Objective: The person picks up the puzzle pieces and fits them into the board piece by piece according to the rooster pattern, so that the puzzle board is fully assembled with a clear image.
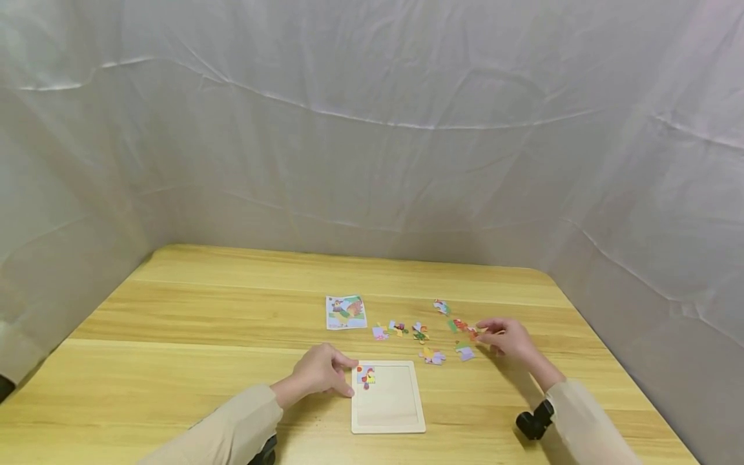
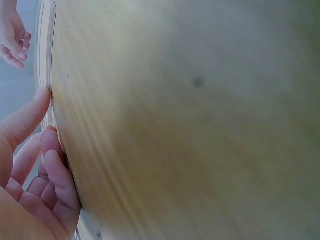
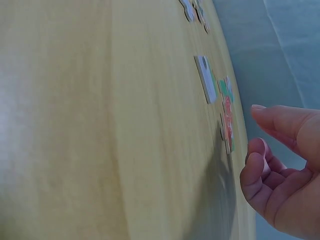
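Beyond and right of the tray [image 1: 388, 408], the right hand [image 1: 509, 338] hovers beside red puzzle pieces [image 1: 461, 325], fingers apart; pinching one by opposite edges should lift it cleanly. The left hand [image 1: 318, 371] touches the tray's left edge, fingers spread, best braced lightly against sliding.

A pale, square-framed puzzle tray [image 1: 389, 429] lies flat just right of the left hand [image 1: 318, 371], whose thumb and a finger touch its left edge near the upper corner; inside that corner sits a fitted section [image 1: 366, 376] with a red disc and a rooster's head. Red-and-green pieces [image 1: 460, 325] lie flat at the right hand's [image 1: 508, 338] fingertips, a lavender-and-green piece [image 1: 465, 351] just left of that hand, and a yellow-and-lavender piece [image 1: 433, 356] farther left.
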Demonstrator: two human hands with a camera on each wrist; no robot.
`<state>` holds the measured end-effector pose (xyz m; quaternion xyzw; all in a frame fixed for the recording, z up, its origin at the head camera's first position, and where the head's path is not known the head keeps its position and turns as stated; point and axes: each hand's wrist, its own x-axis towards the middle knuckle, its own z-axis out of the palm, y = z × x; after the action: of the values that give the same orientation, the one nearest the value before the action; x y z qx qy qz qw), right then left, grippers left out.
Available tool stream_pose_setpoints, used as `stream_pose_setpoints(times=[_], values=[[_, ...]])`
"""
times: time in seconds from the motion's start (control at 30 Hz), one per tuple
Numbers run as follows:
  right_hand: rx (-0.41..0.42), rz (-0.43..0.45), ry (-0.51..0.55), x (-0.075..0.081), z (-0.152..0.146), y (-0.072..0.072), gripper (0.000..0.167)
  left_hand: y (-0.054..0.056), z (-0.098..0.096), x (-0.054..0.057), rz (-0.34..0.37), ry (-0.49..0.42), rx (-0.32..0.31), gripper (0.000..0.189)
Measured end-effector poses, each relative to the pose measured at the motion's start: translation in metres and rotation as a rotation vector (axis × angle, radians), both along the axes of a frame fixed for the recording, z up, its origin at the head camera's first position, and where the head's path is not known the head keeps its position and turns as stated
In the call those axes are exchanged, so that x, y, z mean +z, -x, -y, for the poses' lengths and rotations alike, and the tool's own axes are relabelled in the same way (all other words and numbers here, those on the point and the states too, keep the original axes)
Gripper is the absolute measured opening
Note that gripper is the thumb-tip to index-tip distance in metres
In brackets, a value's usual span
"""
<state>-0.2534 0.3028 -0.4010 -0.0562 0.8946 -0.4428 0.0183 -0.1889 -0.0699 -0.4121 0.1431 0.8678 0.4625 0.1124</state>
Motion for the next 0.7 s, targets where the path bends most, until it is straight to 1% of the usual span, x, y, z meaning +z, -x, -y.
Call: stream_pose_setpoints(times=[0.2, 0.3, 0.43, 0.7], values=[[-0.025, -0.001, -0.008, -0.001, -0.001, 0.01, 0.026, 0.001, 0.0, 0.0, 0.008, -0.002, 0.0, 0.045], [-0.018, -0.029, -0.04, -0.002, 0.001, 0.018, 0.028, 0.001, 0.0, 0.0, 0.015, -0.008, 0.006, 0.045], [-0.032, -0.058, -0.07, -0.005, 0.005, 0.026, 0.028, 0.001, 0.0, 0.0, 0.021, -0.012, 0.013, 0.045], [-0.066, -0.106, -0.123, -0.01, 0.015, 0.04, 0.031, 0.001, 0.0, -0.002, 0.023, -0.003, 0.016, 0.046]])
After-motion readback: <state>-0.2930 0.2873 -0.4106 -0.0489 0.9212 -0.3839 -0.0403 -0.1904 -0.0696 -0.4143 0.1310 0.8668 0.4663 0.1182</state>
